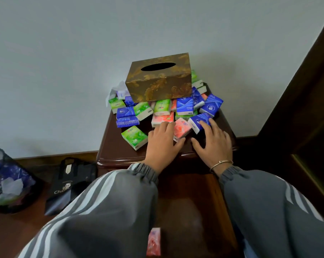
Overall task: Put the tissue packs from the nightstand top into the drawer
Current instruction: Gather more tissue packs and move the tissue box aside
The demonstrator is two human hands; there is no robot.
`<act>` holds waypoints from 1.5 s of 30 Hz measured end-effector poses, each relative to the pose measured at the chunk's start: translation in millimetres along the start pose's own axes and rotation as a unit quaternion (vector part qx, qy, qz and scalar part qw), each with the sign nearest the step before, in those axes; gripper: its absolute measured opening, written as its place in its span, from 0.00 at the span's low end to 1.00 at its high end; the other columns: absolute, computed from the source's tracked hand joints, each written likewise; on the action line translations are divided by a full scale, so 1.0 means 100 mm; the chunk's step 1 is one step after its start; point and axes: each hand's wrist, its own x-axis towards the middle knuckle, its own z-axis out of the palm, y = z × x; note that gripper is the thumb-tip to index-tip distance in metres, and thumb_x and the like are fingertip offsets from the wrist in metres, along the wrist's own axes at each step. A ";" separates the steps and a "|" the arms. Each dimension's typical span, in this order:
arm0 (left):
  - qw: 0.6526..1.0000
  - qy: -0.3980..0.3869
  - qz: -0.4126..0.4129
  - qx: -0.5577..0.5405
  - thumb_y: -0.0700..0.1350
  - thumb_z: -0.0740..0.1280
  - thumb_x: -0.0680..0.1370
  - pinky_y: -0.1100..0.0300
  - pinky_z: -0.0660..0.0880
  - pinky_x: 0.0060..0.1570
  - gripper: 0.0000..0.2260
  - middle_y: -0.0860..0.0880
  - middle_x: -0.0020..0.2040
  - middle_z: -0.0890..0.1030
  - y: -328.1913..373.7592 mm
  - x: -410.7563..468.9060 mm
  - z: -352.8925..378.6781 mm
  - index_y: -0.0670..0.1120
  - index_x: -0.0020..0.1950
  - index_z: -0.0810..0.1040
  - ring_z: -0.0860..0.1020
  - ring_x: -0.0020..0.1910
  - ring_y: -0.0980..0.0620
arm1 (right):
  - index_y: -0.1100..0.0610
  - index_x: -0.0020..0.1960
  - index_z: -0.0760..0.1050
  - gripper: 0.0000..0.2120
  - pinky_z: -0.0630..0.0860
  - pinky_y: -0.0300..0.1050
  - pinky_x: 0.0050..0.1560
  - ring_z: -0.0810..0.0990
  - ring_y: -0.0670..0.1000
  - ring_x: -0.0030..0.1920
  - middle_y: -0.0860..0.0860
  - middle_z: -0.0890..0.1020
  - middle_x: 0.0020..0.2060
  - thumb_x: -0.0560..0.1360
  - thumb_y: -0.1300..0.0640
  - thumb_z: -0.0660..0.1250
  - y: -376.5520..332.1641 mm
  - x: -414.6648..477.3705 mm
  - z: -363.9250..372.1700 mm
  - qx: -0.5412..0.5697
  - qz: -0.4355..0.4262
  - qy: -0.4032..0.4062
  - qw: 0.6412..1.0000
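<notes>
While both hands reach over the dark wooden nightstand (115, 146), the gold-patterned tissue box (158, 84) stands at the back of its top, against the wall; the loose heap of tissue packs (184, 106), blue, green and pink, spreads from under and beside the box toward the person; the left hand (163, 140) lies in front of the box with its fingers nearly straight and together, their tips resting on a pink pack (182, 128), the thumb spread out along that pack's near edge, nothing clasped; the right hand (213, 144), in front of the box's right end, has its fingers fanned and flat, their tips touching a blue pack (199, 122) just beside the pink one, and it grips nothing either; a thin bracelet (221, 164) circles the right wrist; a green pack (134, 134) lies apart from the heap, in front of the box's left end and just beside the left hand; well in front of the box and lower down, the drawer (185, 202) stands pulled out between the grey striped sleeves (111, 202), with a single pink pack (153, 241) in it; far to the box's left, on the floor, sit a black shopping bag (71, 183) and a lined bin (6, 181).
</notes>
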 end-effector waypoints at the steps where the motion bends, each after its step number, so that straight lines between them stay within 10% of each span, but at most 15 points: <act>1: 1.000 -0.008 -0.009 0.015 0.59 0.62 0.76 0.49 0.66 0.60 0.28 0.48 0.67 0.71 0.05 0.07 0.07 0.47 0.72 0.65 0.69 0.65 0.45 | 0.52 0.69 0.67 0.29 0.67 0.54 0.63 0.72 0.56 0.66 0.55 0.68 0.71 0.71 0.41 0.63 -0.01 -0.01 0.00 0.004 -0.002 0.007 1.000; 9: 0.995 -0.022 -0.062 0.078 0.58 0.66 0.74 0.49 0.68 0.57 0.27 0.43 0.61 0.72 0.13 0.28 0.17 0.44 0.67 0.68 0.71 0.61 0.41 | 0.56 0.62 0.73 0.25 0.72 0.55 0.59 0.77 0.58 0.60 0.57 0.75 0.65 0.68 0.46 0.66 0.00 -0.01 -0.01 0.013 -0.008 0.036 0.999; 21: 0.961 0.222 -0.147 -0.070 0.47 0.73 0.73 0.46 0.70 0.58 0.28 0.37 0.58 0.72 -0.89 -0.44 -0.50 0.39 0.69 0.70 0.73 0.57 0.38 | 0.51 0.69 0.66 0.30 0.51 0.65 0.71 0.55 0.61 0.75 0.51 0.65 0.73 0.73 0.36 0.60 -0.02 -0.05 -0.14 -0.006 -0.093 -0.060 0.994; 25: 0.958 0.202 -0.178 -0.102 0.44 0.72 0.74 0.52 0.68 0.61 0.29 0.37 0.60 0.70 -1.11 -0.51 -0.42 0.37 0.71 0.66 0.72 0.59 0.40 | 0.51 0.71 0.65 0.26 0.57 0.59 0.71 0.60 0.55 0.74 0.49 0.67 0.72 0.76 0.41 0.55 -0.51 -0.01 -0.13 0.000 -0.211 -0.084 0.974; 33: 0.940 0.151 -0.249 -0.176 0.44 0.71 0.72 0.53 0.67 0.63 0.32 0.38 0.61 0.67 -1.18 -0.50 -0.27 0.36 0.72 0.63 0.70 0.60 0.40 | 0.54 0.74 0.56 0.31 0.67 0.51 0.61 0.64 0.54 0.70 0.52 0.65 0.71 0.76 0.42 0.57 -1.05 0.32 0.15 -0.059 -0.137 -0.118 0.982; 40: 0.902 0.125 -0.325 -0.256 0.47 0.69 0.71 0.66 0.62 0.55 0.24 0.50 0.56 0.63 -1.27 -0.44 -0.38 0.42 0.65 0.71 0.66 0.50 0.54 | 0.52 0.67 0.68 0.25 0.67 0.51 0.55 0.68 0.56 0.60 0.53 0.70 0.61 0.73 0.44 0.63 -1.03 0.37 0.07 -0.103 -0.168 -0.102 0.975; 45: 0.839 0.128 -0.353 -0.393 0.47 0.70 0.73 0.58 0.77 0.48 0.20 0.47 0.56 0.73 -1.36 -0.50 -0.46 0.45 0.60 0.67 0.77 0.51 0.52 | 0.54 0.62 0.67 0.19 0.68 0.53 0.59 0.69 0.57 0.63 0.54 0.69 0.65 0.74 0.49 0.66 -1.03 0.33 -0.01 -0.079 -0.160 -0.134 0.975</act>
